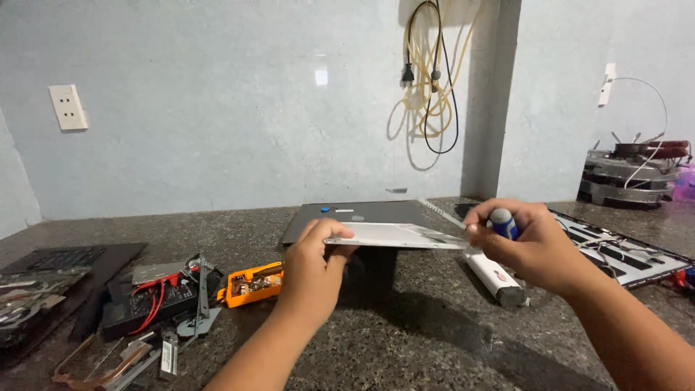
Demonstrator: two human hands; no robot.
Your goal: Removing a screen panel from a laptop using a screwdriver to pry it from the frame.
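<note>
A thin flat silver-grey panel [394,234] is held level above the dark stone counter [405,340]. My left hand [313,269] grips its left edge. At the panel's right edge sits my right hand [532,246], closed around a blue-handled screwdriver [504,223] while also touching the panel. The screwdriver's thin shaft [441,213] points up and left over the panel.
A closed dark laptop [355,214] lies behind the panel. A white bar-shaped device [496,279] rests under my right hand. Left: an orange circuit part [250,284], a dark multimeter with red leads [156,300], metal brackets, a keyboard part [61,258]. Right: a dismantled panel with wires [622,253]. Cables [431,80] hang on the wall.
</note>
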